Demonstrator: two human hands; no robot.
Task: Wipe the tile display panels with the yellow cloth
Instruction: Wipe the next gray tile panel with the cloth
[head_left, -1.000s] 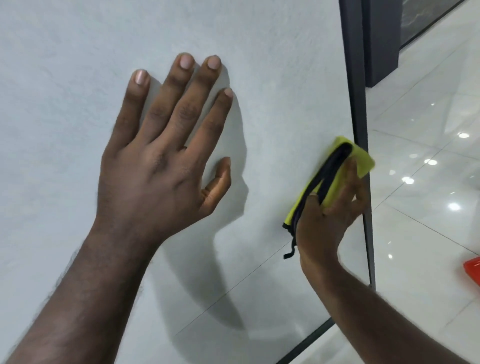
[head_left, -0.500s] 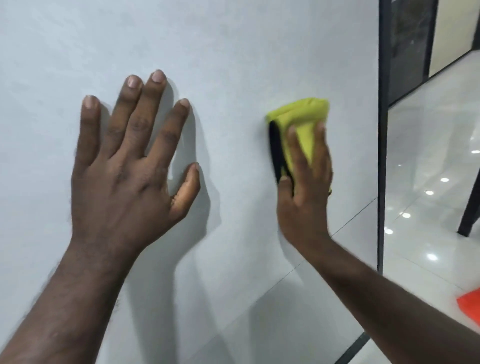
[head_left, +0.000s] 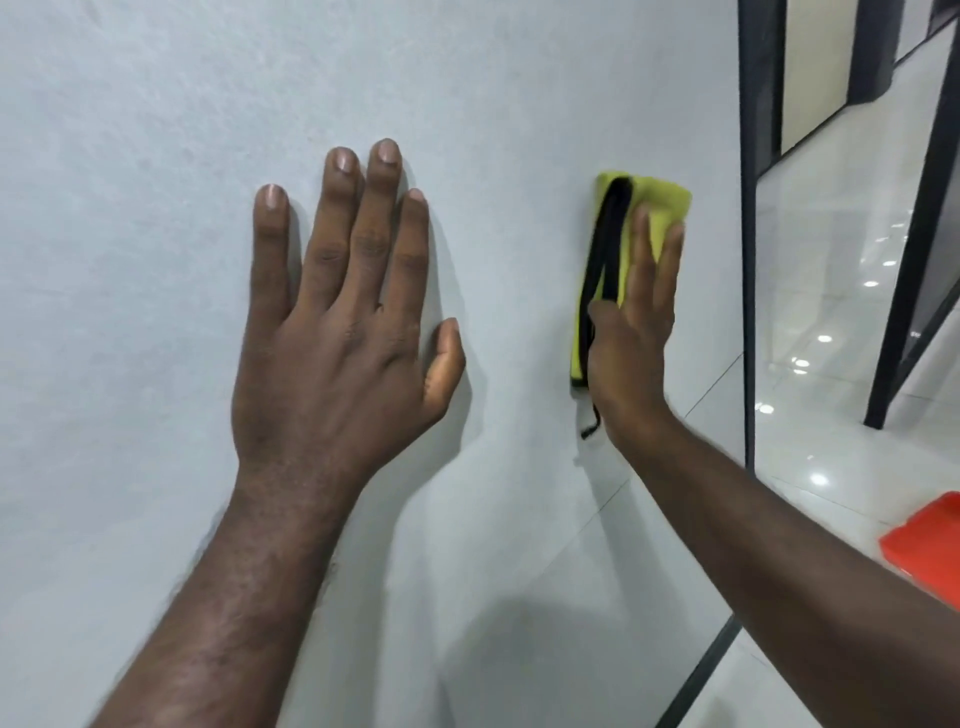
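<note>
The pale grey tile panel (head_left: 156, 130) fills most of the view, standing upright with a thin joint line running across its lower part and a dark frame (head_left: 746, 260) closing its right edge; beyond that lies a glossy floor (head_left: 841, 312). The likeliest slip, as I judge it, is the cloth sliding out from under a flat palm, since nothing curls round it firmly, or the stroke running off the panel and knocking knuckles on the frame just to the right. Leaning hard on the panel could also rock it if it is not fixed well, which cannot be told from here. The left hand (head_left: 343, 332) lies flat on the panel, fingers spread and straight, thumb out to the side, holding nothing. The right hand (head_left: 631, 338) is smaller in view and nearer the frame: its fingers are straight and close together, pressing the yellow cloth (head_left: 660, 202) against the panel, thumb lying along the cloth's black-trimmed folded edge. The cloth shows above and left of that hand, and a loose black thread (head_left: 592, 421) dangles below.
</note>
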